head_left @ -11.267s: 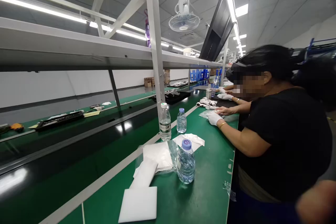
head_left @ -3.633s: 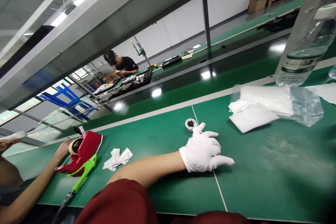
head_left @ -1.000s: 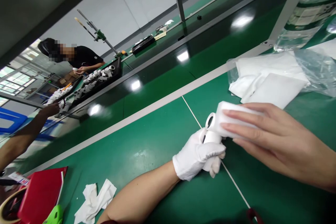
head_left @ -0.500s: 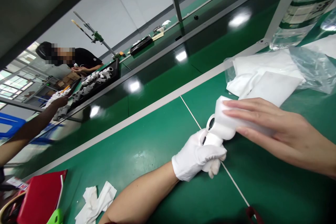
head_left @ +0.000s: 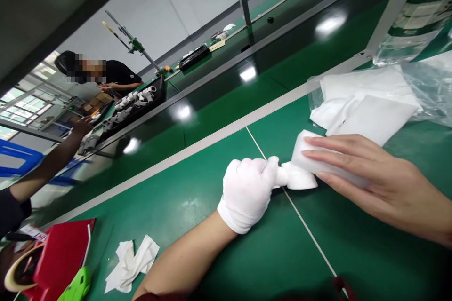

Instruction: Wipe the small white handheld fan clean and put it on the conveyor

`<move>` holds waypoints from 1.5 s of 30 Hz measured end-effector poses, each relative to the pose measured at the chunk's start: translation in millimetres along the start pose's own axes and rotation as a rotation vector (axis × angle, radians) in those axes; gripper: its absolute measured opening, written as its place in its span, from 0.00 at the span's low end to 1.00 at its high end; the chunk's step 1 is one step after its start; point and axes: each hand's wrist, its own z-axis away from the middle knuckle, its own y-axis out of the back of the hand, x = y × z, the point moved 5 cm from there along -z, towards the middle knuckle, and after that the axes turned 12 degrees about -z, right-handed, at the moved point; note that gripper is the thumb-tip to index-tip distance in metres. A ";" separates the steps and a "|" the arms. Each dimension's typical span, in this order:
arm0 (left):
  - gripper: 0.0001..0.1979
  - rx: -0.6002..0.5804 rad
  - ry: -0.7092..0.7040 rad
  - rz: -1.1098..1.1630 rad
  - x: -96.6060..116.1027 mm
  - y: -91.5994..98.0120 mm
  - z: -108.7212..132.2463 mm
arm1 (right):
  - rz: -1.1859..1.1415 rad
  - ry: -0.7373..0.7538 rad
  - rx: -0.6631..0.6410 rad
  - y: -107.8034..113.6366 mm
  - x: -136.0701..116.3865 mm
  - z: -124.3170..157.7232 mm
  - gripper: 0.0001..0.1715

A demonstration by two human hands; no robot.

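Note:
My left hand [head_left: 245,196], in a white cotton glove, is closed around one end of a white cylindrical plastic part [head_left: 298,178]. My bare right hand [head_left: 370,178] comes in from the right and holds a white foam pad [head_left: 319,160] against that part. The pad and my fingers hide the part's upper side, and the glove covers its other end. Both hands are over the green bench mat [head_left: 282,244], beside a thin white line on the mat.
Foam sheets in a clear plastic bag [head_left: 367,103] lie just beyond my right hand. At lower left are a red tape dispenser [head_left: 60,258], green-handled scissors [head_left: 77,284] and a crumpled white cloth [head_left: 130,263]. Beyond a dark conveyor, a co-worker [head_left: 116,75] stands by a tray of white parts [head_left: 134,103].
The white part has turned in my hands, so its open ring end no longer shows. My left hand has moved slightly left. The foam pad now rests along the part's top.

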 end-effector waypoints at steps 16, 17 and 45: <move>0.16 -0.040 -0.048 -0.031 8.4 2.0 -2.4 | 0.144 0.146 -0.048 -2.1 -8.5 -4.7 0.31; 0.15 -0.048 -0.028 0.056 8.1 1.2 -2.4 | 0.112 0.098 -0.022 0.5 -5.2 -6.0 0.29; 0.25 -0.398 0.892 2.406 44.6 -22.6 -17.5 | 0.062 0.353 -0.091 -11.2 -25.3 0.5 0.29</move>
